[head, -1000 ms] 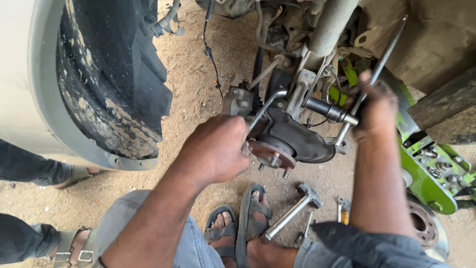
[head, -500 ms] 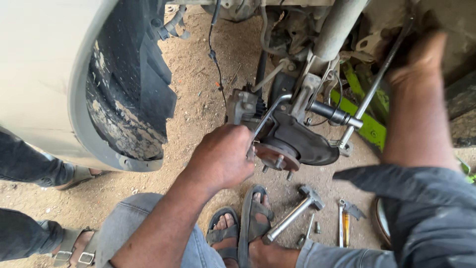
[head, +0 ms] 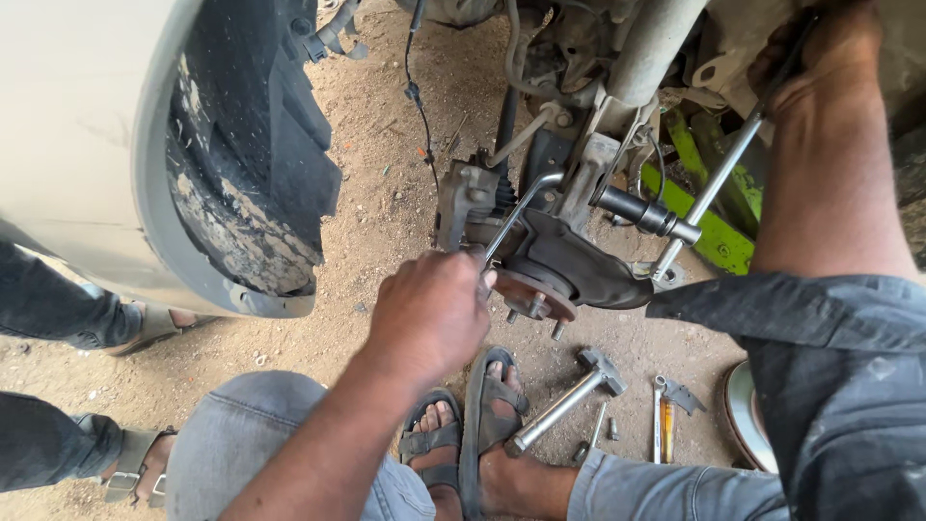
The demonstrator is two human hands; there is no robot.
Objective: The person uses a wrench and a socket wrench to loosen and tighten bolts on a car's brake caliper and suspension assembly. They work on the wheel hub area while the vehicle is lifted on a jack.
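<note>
Gripping the bent wrench [head: 516, 214] (left hand [head: 429, 314]), right hand [head: 820, 53] seemingly holds the long bar [head: 719, 181].

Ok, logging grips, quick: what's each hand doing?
Left hand: closed around the bent metal bar.
Right hand: closed on the long wrench handle.

View: one head camera, worn by my operator | Facing: steeply down over squatting knees onto dirt ground [head: 386, 207] | Range: close, forearm distance from wheel hub [head: 536, 295] | Frame: fender [head: 87, 145] left, suspension strut [head: 656, 43] top | Overlap: none, single view
</note>
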